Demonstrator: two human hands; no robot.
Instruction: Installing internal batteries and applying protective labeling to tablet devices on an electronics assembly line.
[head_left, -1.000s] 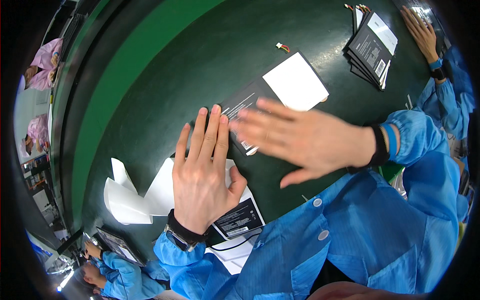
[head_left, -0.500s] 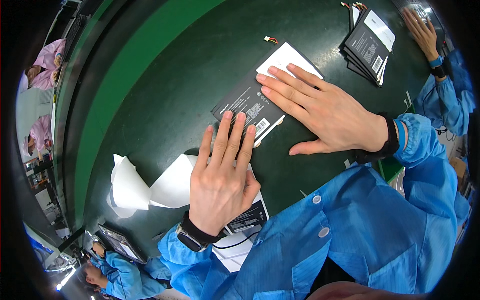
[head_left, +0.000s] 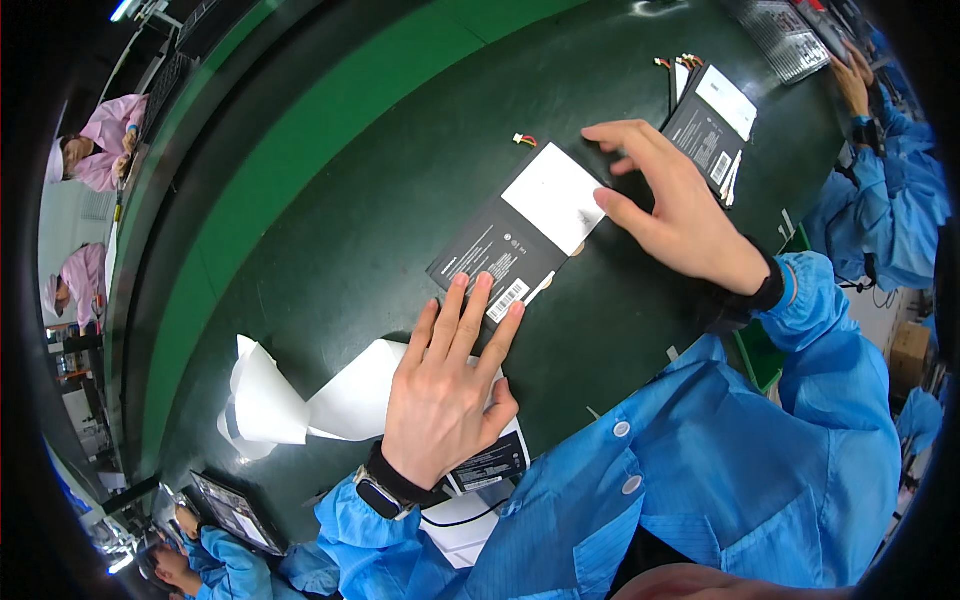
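Observation:
A flat black battery pack (head_left: 485, 250) with a white panel and printed labels lies slanted on the dark green table. Its small white connector (head_left: 525, 139) with coloured wires sticks out past the far end. My left hand (head_left: 440, 405) lies flat, fingertips spread over the pack's near left end. Raised over the pack's right side is my right hand (head_left: 690, 215), thumb and bent fingers apart with nothing between them; whether the thumb touches the white panel's edge, I cannot tell. Under my left hand runs a curled white paper strip (head_left: 350, 400), and a black label (head_left: 497, 458) shows by its wrist.
Several similar battery packs (head_left: 700, 135) are piled at the far right. Behind them are a clear ridged tray (head_left: 785, 42) and a co-worker's hands (head_left: 855, 85). A dark framed device (head_left: 238, 510) sits at the near left, and a green bin (head_left: 765, 360) below the table's right edge.
My right hand has lifted off the white panel and moved right, its fingers now bent. My left hand stays on the pack's near end. The whole view has shifted slightly.

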